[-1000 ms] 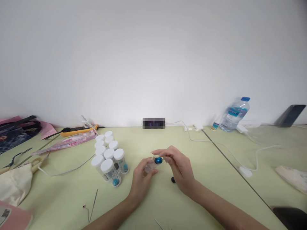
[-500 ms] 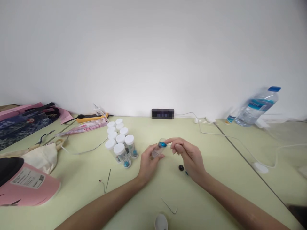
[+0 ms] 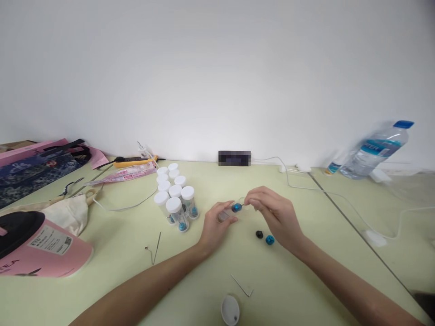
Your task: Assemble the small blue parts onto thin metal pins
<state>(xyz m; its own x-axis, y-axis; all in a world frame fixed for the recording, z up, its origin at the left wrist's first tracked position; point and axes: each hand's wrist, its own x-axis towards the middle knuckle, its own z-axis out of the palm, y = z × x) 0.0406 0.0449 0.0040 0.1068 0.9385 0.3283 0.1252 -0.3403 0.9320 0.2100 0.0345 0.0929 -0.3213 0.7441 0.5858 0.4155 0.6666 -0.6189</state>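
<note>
My left hand [image 3: 215, 227] is wrapped round a clear vial [image 3: 223, 216], tilted with its mouth towards my right hand. My right hand [image 3: 272, 215] pinches a thin metal rod that runs to a shiny blue piece [image 3: 237, 207]. That piece is at the vial's mouth; whether it is inside I cannot tell. On the table below my right hand lie a small black piece [image 3: 259, 234] and a ridged blue piece [image 3: 269, 240]. Nearer me are an L-shaped hex key [image 3: 242, 287] and an upturned white cap [image 3: 230, 310] with a small dark speck in it.
Several white-capped vials [image 3: 175, 206] with blue pieces inside stand grouped at the left. In front of them lies a bent metal wire [image 3: 154, 250]. A pink cup [image 3: 50, 249] is at far left, a water bottle [image 3: 375, 151] at far right. A white cable [image 3: 356, 213] crosses the right side.
The view has shifted a little. My right hand has moved slightly, and the ridged blue piece on the table shows fully now. Both hands keep their hold.
</note>
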